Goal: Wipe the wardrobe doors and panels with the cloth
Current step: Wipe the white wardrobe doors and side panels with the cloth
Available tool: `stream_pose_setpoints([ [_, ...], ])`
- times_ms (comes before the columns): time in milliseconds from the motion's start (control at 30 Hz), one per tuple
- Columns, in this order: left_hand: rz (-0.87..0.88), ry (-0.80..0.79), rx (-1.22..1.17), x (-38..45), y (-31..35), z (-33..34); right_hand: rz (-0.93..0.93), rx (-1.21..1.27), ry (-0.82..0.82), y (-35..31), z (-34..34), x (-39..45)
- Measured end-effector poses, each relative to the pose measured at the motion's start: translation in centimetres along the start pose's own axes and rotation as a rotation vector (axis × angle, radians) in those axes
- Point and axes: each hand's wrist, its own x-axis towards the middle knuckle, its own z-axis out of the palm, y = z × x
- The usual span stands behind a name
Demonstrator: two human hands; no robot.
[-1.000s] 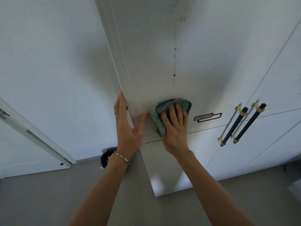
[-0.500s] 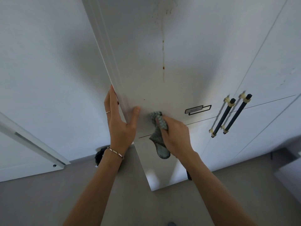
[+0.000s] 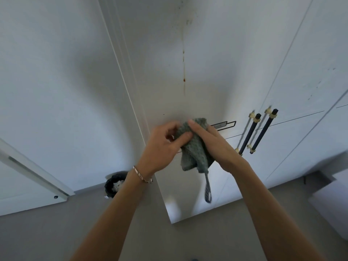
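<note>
A grey-green knitted cloth [image 3: 194, 155] hangs between both hands in front of the white wardrobe door [image 3: 188, 44], its dark loop dangling below. My left hand [image 3: 162, 147] pinches the cloth's upper left edge with thumb and fingers. My right hand [image 3: 212, 142] grips the cloth from the right, fingers curled over its top. A thin brown drip stain [image 3: 184, 72] runs down the door above the hands, with small specks higher up.
Two dark bar handles [image 3: 258, 132] with brass ends sit right of the hands, beside a small label holder [image 3: 224, 125]. A black bin [image 3: 114, 183] stands on the floor at the lower left. A white door [image 3: 28, 176] is at far left.
My left hand has let go of the door's edge and come over to the cloth. My right hand has lifted the cloth off the panel, and both hands now hold it.
</note>
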Motion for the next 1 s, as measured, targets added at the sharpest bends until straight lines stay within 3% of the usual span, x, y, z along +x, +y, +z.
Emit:
stream_pose_setpoints([
  [100,-0.013,0.102,0.048,0.7,0.6,-0.9,-0.014,0.068,-0.090,0.1,-1.1,-0.7],
  [233,0.055,0.064,0.207,1.2,1.1,-1.0,-0.060,0.055,-0.026,0.2,-1.2,-0.9],
  [333,0.203,0.256,0.326,1.0,1.5,-1.5,-0.065,0.210,0.013,0.5,-0.3,-1.0],
  [400,0.309,0.454,0.395,0.7,1.5,-2.3,-0.096,0.323,0.183,0.6,0.7,-0.9],
  [500,0.373,0.674,0.410,0.8,1.2,-3.9,-0.164,0.420,0.635,0.5,2.8,-0.3],
  [567,0.349,0.728,0.367,1.1,1.3,-4.7,-0.303,0.402,0.863,0.0,3.9,0.4],
  [633,0.320,0.706,0.299,1.4,1.6,-5.2,-0.441,0.358,0.955,-0.4,4.9,1.8],
  [800,0.307,0.684,0.211,2.2,1.6,-5.8,-0.629,-0.150,0.824,0.9,7.7,5.7],
  [1000,0.348,0.723,0.273,3.1,1.3,-6.2,-0.860,-0.683,0.634,5.8,7.5,6.2],
])
